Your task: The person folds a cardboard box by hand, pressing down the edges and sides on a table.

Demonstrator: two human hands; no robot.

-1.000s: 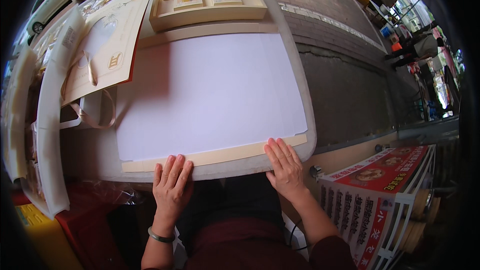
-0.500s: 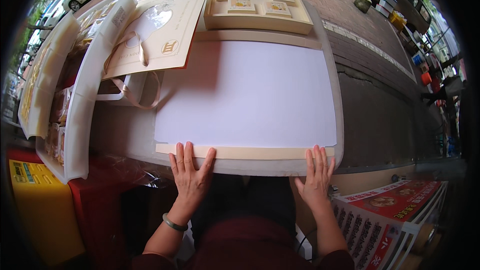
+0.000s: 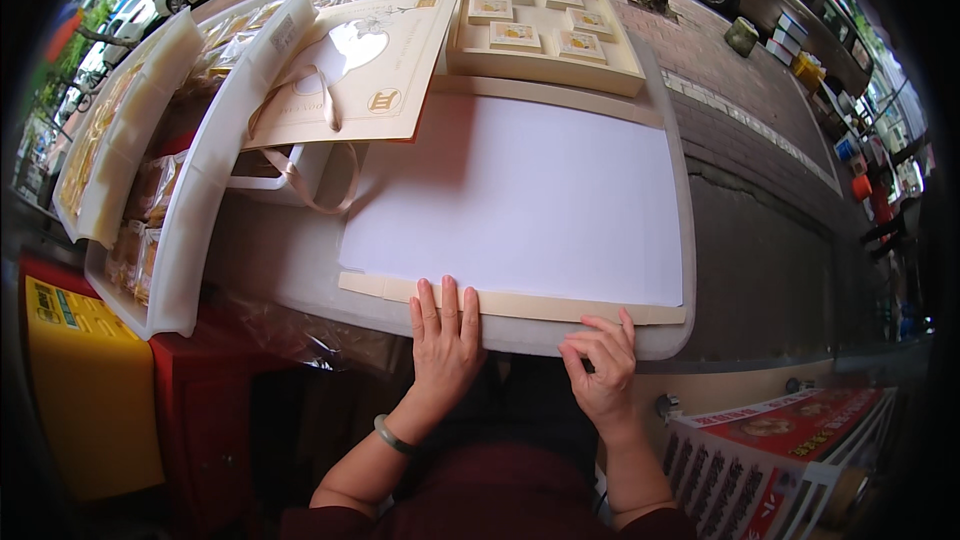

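Note:
A large white sheet (image 3: 530,190) lies flat on the grey tabletop, with a cream strip (image 3: 535,306) along its near edge and another cream strip (image 3: 550,98) along its far edge. My left hand (image 3: 446,345) rests on the near strip, left of its middle. Its fingers are stretched out and hold nothing. Toward that strip's right end is my right hand (image 3: 603,370), its fingers loosely bent and partly apart at the strip's lower edge. Nothing shows in it, and I cannot tell whether its fingertips touch the strip.
A cream open box (image 3: 540,70) with several small printed boxes stands at the far side. A cream gift bag (image 3: 350,70) with ribbon handles overlaps the sheet's far left corner. White trays (image 3: 225,150) of wrapped food fill the left. A yellow box (image 3: 85,380) stands lower left.
Both hands have moved inward along the near strip, the left to the right and the right to the left. My right fingers, flat before, are now bent. The whole view has shifted slightly.

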